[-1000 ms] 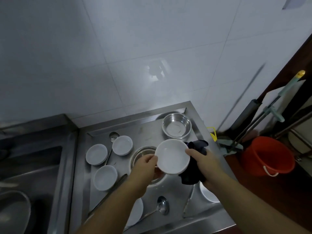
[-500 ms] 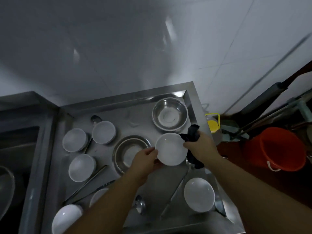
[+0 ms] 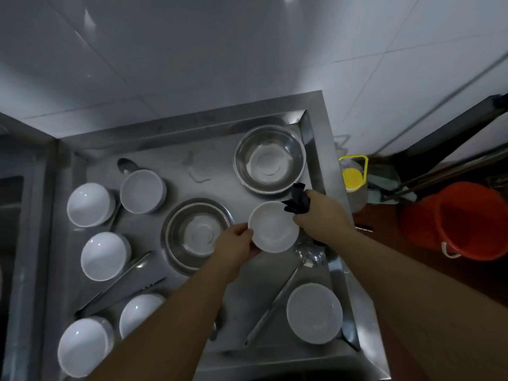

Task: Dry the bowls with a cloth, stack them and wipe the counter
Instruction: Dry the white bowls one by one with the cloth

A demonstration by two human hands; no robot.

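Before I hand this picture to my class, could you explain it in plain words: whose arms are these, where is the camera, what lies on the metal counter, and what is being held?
There is no machine here: a person wears a camera on the head, looking down at their own arms. The left hand has its grip on the rim of a white bowl, held above the steel counter. The right hand holds a dark cloth against the bowl's far edge, for drying. On the counter lie two steel basins, six more white bowls, such as one near the front right, and a ladle. Off to the right stand an orange bucket and a yellow-capped jug.
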